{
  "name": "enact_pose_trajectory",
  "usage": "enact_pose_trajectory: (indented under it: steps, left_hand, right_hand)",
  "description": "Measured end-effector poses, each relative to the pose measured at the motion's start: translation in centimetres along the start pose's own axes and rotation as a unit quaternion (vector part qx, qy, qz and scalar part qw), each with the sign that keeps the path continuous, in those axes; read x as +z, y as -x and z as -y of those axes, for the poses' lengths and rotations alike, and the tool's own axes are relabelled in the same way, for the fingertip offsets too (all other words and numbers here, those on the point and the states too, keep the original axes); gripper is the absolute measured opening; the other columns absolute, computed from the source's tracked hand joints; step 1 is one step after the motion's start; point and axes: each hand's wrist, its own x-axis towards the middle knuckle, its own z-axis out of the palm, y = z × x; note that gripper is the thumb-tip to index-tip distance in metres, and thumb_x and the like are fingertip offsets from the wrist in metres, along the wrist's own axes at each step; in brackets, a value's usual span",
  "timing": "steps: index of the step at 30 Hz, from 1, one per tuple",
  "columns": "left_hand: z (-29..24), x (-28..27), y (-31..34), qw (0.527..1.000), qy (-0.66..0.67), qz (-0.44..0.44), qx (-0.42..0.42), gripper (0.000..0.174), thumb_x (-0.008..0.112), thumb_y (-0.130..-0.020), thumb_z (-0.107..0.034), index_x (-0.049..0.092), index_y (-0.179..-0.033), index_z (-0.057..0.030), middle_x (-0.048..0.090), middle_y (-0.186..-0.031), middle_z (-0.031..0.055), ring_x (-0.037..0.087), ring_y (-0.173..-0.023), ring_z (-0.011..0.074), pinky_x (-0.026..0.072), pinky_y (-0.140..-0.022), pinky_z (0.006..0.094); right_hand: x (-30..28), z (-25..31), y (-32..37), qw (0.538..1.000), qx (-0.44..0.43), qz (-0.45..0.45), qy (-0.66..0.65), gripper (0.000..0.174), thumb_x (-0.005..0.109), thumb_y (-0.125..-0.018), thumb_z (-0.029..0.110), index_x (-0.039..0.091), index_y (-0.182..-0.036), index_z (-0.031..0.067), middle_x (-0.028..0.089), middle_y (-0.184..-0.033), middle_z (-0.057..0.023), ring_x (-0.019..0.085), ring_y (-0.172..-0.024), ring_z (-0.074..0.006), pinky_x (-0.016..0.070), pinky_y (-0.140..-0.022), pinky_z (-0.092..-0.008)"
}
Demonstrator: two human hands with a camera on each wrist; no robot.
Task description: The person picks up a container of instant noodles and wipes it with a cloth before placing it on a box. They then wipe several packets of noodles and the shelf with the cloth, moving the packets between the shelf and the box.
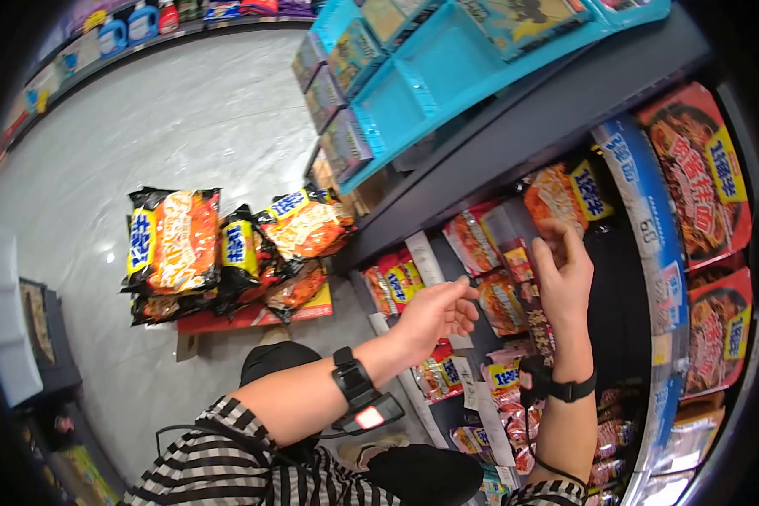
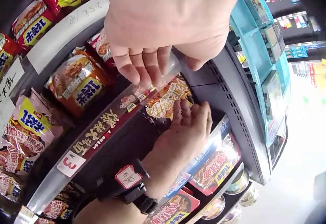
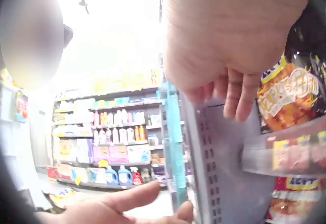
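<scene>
My left hand (image 1: pixel 437 320) hovers in front of the shelf, its fingers loosely bent with nothing in them. Farther right, my right hand (image 1: pixel 565 274) reaches over the shelf's clear front strip (image 1: pixel 519 261). A black bag of instant noodles (image 1: pixel 557 198) with an orange noodle picture lies at the end of that shelf row. In the left wrist view, the right hand's relaxed fingers (image 2: pixel 189 114) are right at the edge of this bag (image 2: pixel 170 96). The right wrist view shows the right hand (image 3: pixel 229 45) with fingers hanging beside the bag (image 3: pixel 290 99), gripping nothing.
Black noodle bags (image 1: pixel 177 240) are piled on a low red-and-yellow box (image 1: pixel 253 314) on the floor at left. Lower tiers hold red noodle packs (image 1: pixel 396 282). Boxed noodles (image 1: pixel 700 177) stand at right behind a blue strip. A turquoise display rack (image 1: pixel 396 93) juts out above.
</scene>
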Motion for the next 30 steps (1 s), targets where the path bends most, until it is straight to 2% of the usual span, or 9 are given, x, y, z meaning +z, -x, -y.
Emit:
enact_pose_trajectory:
  steps: [2,9,16,19,21,24,27,28,30]
  left_hand:
    - [0.1,-0.2,-0.2,0.997,-0.039,-0.037,0.049,0.030,0.054,-0.097,-0.035,0.058,-0.085,-0.0069,0.062,-0.074,0.0036,0.059,-0.064,0.0140,0.0471,-0.061,0.0267]
    - [-2.0,0.4,0.4,0.967,-0.187,-0.154,0.084,0.024,0.058,-0.093,-0.023,0.056,-0.074,-0.0077,0.059,-0.067,0.0001,0.055,-0.058,0.0084,0.0434,-0.054,0.0229]
    - [-6.3,1.2,3.0,0.924,-0.339,-0.047,0.170,0.015,0.061,-0.092,-0.017,0.060,-0.092,-0.0021,0.062,-0.078,0.0012,0.058,-0.069,0.0073,0.0473,-0.062,0.0233]
    - [-10.6,0.3,6.9,0.807,-0.520,-0.107,0.259,0.022,0.066,-0.088,-0.014,0.059,-0.105,-0.0018,0.064,-0.092,0.0038,0.060,-0.087,0.0085,0.0498,-0.076,0.0266]
    - [-14.2,-1.1,10.2,0.578,-0.688,-0.243,0.365,0.033,0.068,-0.084,-0.015,0.058,-0.113,-0.0029,0.064,-0.096,0.0089,0.062,-0.088,0.0155,0.0505,-0.078,0.0308]
    - [-20.4,-6.5,15.3,0.474,-0.716,-0.405,0.313,0.045,0.069,-0.083,-0.020,0.053,-0.121,-0.0030,0.062,-0.107,0.0153,0.061,-0.096,0.0223,0.0499,-0.083,0.0355]
    - [-23.8,-10.9,20.7,0.264,-0.786,-0.491,0.268,0.065,0.071,-0.081,-0.032,0.046,-0.129,0.0041,0.061,-0.113,0.0225,0.062,-0.098,0.0314,0.0497,-0.085,0.0393]
    - [-24.4,-12.0,21.8,0.257,-0.790,-0.490,0.264,0.065,0.071,-0.081,-0.032,0.046,-0.129,0.0041,0.061,-0.113,0.0225,0.062,-0.098,0.0314,0.0497,-0.085,0.0393]
    - [-25.2,-13.1,23.0,0.332,-0.726,-0.582,0.155,0.063,0.075,-0.075,-0.037,0.055,-0.114,0.0081,0.062,-0.110,0.0257,0.062,-0.100,0.0329,0.0493,-0.085,0.0400]
  right_hand:
    - [2.0,1.1,1.4,0.991,0.037,0.054,-0.116,0.012,0.057,-0.092,0.006,0.061,-0.102,0.0009,0.060,-0.079,-0.0008,0.057,-0.070,-0.0058,0.0461,-0.062,-0.0214]
    - [13.3,-5.0,11.6,0.911,0.229,0.150,-0.307,0.006,0.052,-0.091,0.001,0.058,-0.092,-0.0007,0.059,-0.073,-0.0021,0.056,-0.063,-0.0079,0.0417,-0.050,-0.0245]
    - [15.7,-5.4,20.2,0.847,0.337,0.245,-0.331,0.013,0.054,-0.091,0.003,0.058,-0.102,-0.0034,0.058,-0.076,-0.0031,0.057,-0.064,-0.0104,0.0480,-0.057,-0.0253]
    - [14.4,-6.3,21.6,0.840,0.339,0.267,-0.328,0.018,0.054,-0.092,0.004,0.058,-0.108,-0.0019,0.059,-0.078,-0.0030,0.057,-0.064,-0.0097,0.0493,-0.058,-0.0239]
    - [13.4,-6.3,21.8,0.844,0.338,0.257,-0.328,0.018,0.054,-0.092,0.004,0.058,-0.109,-0.0020,0.059,-0.078,-0.0029,0.057,-0.064,-0.0092,0.0492,-0.059,-0.0236]
    - [12.9,-7.2,23.1,0.851,0.334,0.242,-0.325,0.020,0.055,-0.091,0.004,0.058,-0.109,-0.0019,0.059,-0.077,-0.0026,0.056,-0.064,-0.0083,0.0489,-0.059,-0.0229]
    - [12.6,-7.5,24.6,0.869,0.324,0.232,-0.292,0.021,0.057,-0.089,0.006,0.059,-0.109,-0.0016,0.061,-0.077,-0.0048,0.058,-0.066,-0.0105,0.0490,-0.060,-0.0249]
    - [12.7,-7.3,24.7,0.866,0.326,0.233,-0.300,0.021,0.057,-0.089,0.006,0.059,-0.109,-0.0016,0.061,-0.077,-0.0048,0.058,-0.066,-0.0105,0.0490,-0.060,-0.0249]
    - [12.0,-6.5,24.2,0.921,0.239,0.238,-0.194,0.023,0.059,-0.087,0.008,0.060,-0.108,-0.0018,0.062,-0.078,-0.0092,0.061,-0.067,-0.0163,0.0497,-0.062,-0.0290]
